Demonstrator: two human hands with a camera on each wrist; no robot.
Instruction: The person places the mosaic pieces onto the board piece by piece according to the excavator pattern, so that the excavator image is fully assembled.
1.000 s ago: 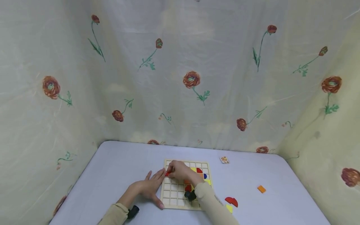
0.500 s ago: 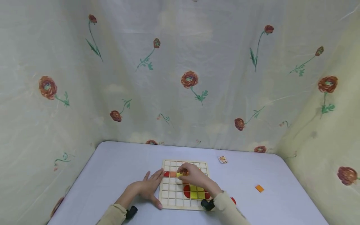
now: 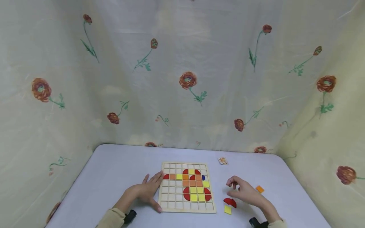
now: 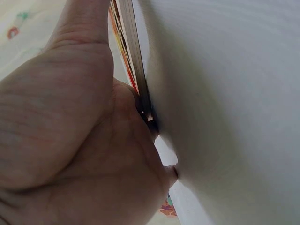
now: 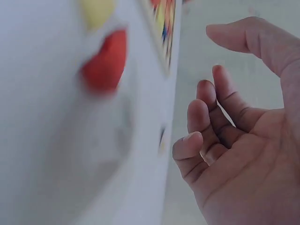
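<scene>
A wooden grid board (image 3: 172,204) lies on the table, with red, orange, yellow and blue flat pieces set in some cells. My left hand (image 3: 147,192) rests along its left edge, fingers and thumb spread and straight; in the left wrist view the palm (image 4: 93,122) stands beside the board's edge. My right hand (image 3: 246,192) hovers right of the board, fingers loosely bent, thumb apart, holding nothing. Below its fingertips lie red rounded pieces (image 3: 230,202) and a yellow square (image 3: 227,209). The right wrist view shows the red pieces (image 5: 107,63) blurred on the table, apart from the hand.
An orange tile (image 3: 259,189) lies just beyond my right hand. Behind the board to the right is a small printed card (image 3: 223,161). The white table (image 3: 125,158) ends at a flowered curtain (image 3: 171,95) at the back and sides.
My right hand has moved from the board's left part, across the board, to the right over the table. A red, an orange and a yellow piece now show uncovered in one row. The left hand stays.
</scene>
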